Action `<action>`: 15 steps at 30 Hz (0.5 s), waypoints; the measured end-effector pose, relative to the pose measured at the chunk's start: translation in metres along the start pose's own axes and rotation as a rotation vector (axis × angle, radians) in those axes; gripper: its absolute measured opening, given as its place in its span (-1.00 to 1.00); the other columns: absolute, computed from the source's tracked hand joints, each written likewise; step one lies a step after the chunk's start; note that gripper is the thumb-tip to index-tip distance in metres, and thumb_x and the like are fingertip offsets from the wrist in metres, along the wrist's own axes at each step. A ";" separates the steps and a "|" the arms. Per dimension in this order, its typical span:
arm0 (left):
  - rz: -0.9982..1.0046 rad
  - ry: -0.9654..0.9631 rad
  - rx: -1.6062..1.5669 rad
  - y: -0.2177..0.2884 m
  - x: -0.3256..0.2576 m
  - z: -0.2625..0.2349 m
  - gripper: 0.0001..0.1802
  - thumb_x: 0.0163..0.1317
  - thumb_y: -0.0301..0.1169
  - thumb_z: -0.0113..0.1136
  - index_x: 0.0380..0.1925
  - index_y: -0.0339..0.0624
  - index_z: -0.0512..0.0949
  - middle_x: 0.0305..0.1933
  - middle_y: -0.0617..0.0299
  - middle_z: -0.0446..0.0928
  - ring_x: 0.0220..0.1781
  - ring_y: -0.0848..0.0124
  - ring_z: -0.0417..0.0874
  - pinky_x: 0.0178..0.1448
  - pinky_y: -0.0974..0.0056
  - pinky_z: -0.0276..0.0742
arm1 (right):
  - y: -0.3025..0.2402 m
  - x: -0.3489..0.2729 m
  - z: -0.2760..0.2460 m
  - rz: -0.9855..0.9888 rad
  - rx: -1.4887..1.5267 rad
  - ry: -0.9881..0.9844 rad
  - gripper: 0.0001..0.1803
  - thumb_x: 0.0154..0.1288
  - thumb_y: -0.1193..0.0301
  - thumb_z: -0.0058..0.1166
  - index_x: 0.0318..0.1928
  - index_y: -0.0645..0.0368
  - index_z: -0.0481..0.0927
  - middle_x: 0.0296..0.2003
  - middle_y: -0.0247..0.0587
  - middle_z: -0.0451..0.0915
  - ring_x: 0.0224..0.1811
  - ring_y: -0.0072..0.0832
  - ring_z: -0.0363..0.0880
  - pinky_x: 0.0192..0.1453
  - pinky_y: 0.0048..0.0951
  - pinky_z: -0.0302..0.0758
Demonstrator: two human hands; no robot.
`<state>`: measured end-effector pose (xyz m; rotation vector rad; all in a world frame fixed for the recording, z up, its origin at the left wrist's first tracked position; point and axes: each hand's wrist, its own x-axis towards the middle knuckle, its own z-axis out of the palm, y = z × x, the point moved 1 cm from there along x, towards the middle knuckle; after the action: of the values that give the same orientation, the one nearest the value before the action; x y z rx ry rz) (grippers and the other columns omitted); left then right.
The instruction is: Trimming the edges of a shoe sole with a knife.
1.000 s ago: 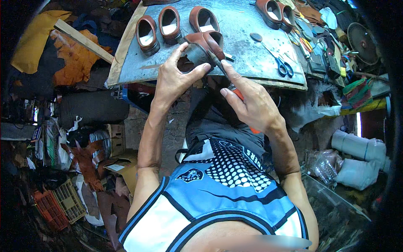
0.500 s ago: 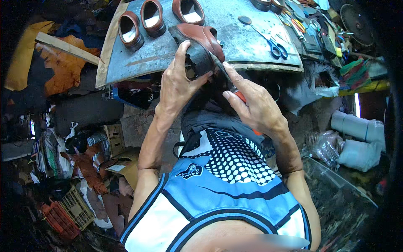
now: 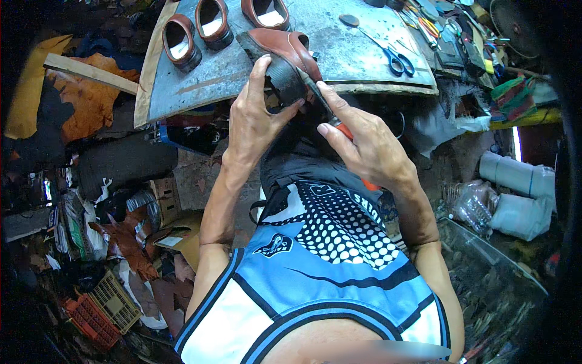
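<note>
A brown leather shoe (image 3: 285, 43) with a dark sole is tilted up over the near edge of the workbench. My left hand (image 3: 247, 124) is closed round its sole and heel, thumb and fingers on opposite sides. In my right hand (image 3: 373, 145) is a narrow, dark-bladed hand tool (image 3: 319, 97) with an orange handle, perhaps a file; its exact kind is unclear. The blade lies along the sole edge, where the sole meets the brown upper, with my index finger stretched along it. Three more brown shoes, among them one at the left (image 3: 182, 43), stand on the bench.
The grey-topped workbench (image 3: 327, 42) has a wooden rim. Blue-handled scissors (image 3: 397, 62) and a dark oval-ended tool (image 3: 348, 20) lie on it. Assorted hand tools (image 3: 433, 36) crowd the right. Leather pieces (image 3: 91, 97), a wooden bar (image 3: 91, 74) and plastic crates (image 3: 112, 300) are at the left.
The blade has moved up and left along the shoe's sole edge, with my right hand following slightly. My left hand keeps its hold; the whole view has shifted a little.
</note>
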<state>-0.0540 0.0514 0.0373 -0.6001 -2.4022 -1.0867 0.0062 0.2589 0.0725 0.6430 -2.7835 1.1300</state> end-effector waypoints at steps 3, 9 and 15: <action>0.005 0.002 0.002 0.000 -0.001 0.001 -0.03 -0.02 -0.34 0.62 0.38 -0.19 0.26 -0.01 -0.16 0.66 -0.01 0.03 0.77 -0.02 0.09 0.74 | 0.001 0.003 0.000 -0.005 -0.004 -0.014 -0.31 0.45 0.26 0.10 0.48 0.22 0.23 -0.40 0.06 0.61 -0.33 -0.04 0.64 -0.15 -0.09 0.57; -0.018 -0.005 -0.007 -0.002 0.005 -0.005 -0.04 0.00 -0.34 0.61 0.38 -0.19 0.25 -0.01 -0.15 0.67 -0.03 0.07 0.78 -0.04 0.11 0.75 | -0.002 0.001 0.002 -0.026 0.003 -0.004 -0.30 0.45 0.25 0.10 0.49 0.21 0.22 -0.40 0.06 0.60 -0.33 -0.04 0.64 -0.15 -0.09 0.57; -0.076 0.028 -0.087 0.001 0.012 -0.019 -0.04 0.01 -0.33 0.61 0.38 -0.22 0.25 -0.09 -0.05 0.72 -0.10 0.16 0.80 -0.10 0.17 0.76 | -0.010 0.003 0.000 -0.011 -0.028 -0.017 -0.29 0.46 0.23 0.09 0.51 0.15 0.20 -0.39 0.04 0.59 -0.34 -0.05 0.63 -0.16 -0.08 0.57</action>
<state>-0.0597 0.0395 0.0557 -0.5226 -2.3810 -1.2282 0.0078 0.2514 0.0799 0.6668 -2.8007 1.0872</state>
